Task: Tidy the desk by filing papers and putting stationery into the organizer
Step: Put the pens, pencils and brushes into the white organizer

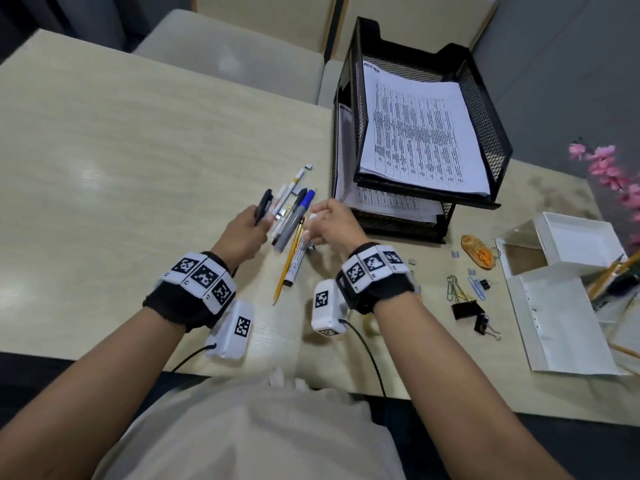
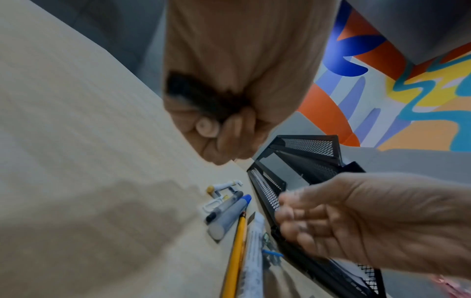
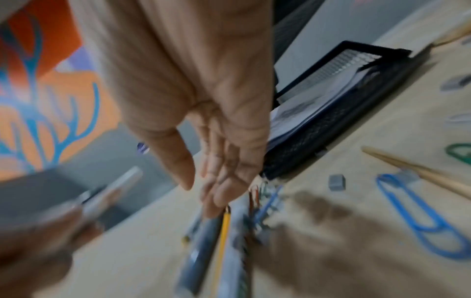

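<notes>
My left hand [image 1: 251, 228] grips a black pen [image 1: 262, 204] just left of a pile of pens on the desk; in the left wrist view the left hand's fingers [image 2: 229, 125] curl round the dark barrel [image 2: 203, 94]. My right hand [image 1: 325, 225] hovers over the pile's right side, fingers straight and empty [image 3: 216, 171]. The pile holds a grey marker with a blue cap [image 1: 294, 220], a yellow pencil [image 1: 289, 261], a white marker [image 1: 298, 258] and several thinner pens. A white organizer [image 1: 550, 320] stands at the right edge.
A black mesh two-tier paper tray [image 1: 498, 140] with printed sheets [image 1: 415, 133] stands right behind the pile. Binder clips [image 1: 467, 308], paper clips [image 1: 453, 287] and an orange tag [image 1: 478, 252] lie between the tray and the organizer. Pink flowers [image 1: 613, 168] stand at far right.
</notes>
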A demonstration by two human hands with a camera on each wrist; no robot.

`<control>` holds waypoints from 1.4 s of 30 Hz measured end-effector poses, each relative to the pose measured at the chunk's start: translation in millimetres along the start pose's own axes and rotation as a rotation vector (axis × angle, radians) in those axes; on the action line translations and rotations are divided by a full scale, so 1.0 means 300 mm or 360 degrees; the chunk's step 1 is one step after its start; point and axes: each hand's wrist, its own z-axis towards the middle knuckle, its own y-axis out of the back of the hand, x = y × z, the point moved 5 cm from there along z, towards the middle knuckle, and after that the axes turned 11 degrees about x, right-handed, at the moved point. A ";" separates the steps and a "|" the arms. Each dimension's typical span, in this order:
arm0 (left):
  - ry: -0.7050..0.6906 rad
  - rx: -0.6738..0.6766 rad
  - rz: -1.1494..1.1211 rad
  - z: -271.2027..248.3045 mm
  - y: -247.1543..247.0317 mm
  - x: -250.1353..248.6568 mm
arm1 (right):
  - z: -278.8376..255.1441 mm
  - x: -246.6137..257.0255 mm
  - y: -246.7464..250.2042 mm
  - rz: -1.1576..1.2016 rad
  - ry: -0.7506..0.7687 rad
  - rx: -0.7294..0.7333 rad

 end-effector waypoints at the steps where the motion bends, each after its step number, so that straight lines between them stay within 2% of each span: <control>1: 0.0004 -0.0072 -0.0022 0.001 0.017 0.014 | 0.014 -0.022 -0.014 -0.0213 -0.0092 -0.0113; 3: -0.0021 -0.0130 -0.0006 -0.001 0.028 0.027 | 0.021 -0.045 -0.064 -0.0637 -0.0197 -0.0191; 6: -0.0013 -0.0162 0.0029 -0.015 0.010 0.027 | 0.002 -0.093 -0.115 -0.0876 -0.0287 -0.0225; 9: 0.0023 -0.0074 0.0028 -0.027 -0.038 0.021 | -0.037 -0.139 -0.101 -0.0781 -0.0315 -0.0252; 13: -0.0060 0.0054 0.0451 -0.012 -0.147 -0.054 | -0.135 -0.167 0.015 -0.0437 -0.0196 -0.0360; 17: -0.0270 0.0188 0.0576 -0.002 -0.332 -0.208 | -0.291 -0.203 0.224 -0.0073 -0.0058 -0.0630; 22: -0.0522 0.0494 0.0715 0.018 -0.654 -0.440 | -0.559 -0.291 0.604 0.0314 0.0146 -0.1129; 26: -0.0721 0.0674 0.0610 0.029 -0.922 -0.631 | -0.777 -0.360 0.893 0.0259 0.0292 -0.1590; 29: -0.0838 0.0649 0.0561 0.026 -1.103 -0.768 | -0.893 -0.417 1.069 0.0143 0.0279 -0.1808; 33: -0.0904 0.0602 0.0444 0.031 -1.317 -0.894 | -0.954 -0.475 1.245 -0.0080 0.0100 -0.1854; 36: -0.0879 0.0597 0.0467 0.061 -1.461 -0.923 | -0.942 -0.505 1.325 -0.0260 0.0063 -0.1831; 39: -0.0834 0.0603 0.0601 0.090 -1.574 -0.912 | -0.912 -0.543 1.369 -0.0348 0.0027 -0.1766; 42: -0.0833 0.0613 0.0788 0.119 -1.653 -0.882 | -0.874 -0.592 1.378 -0.0388 -0.0092 -0.1607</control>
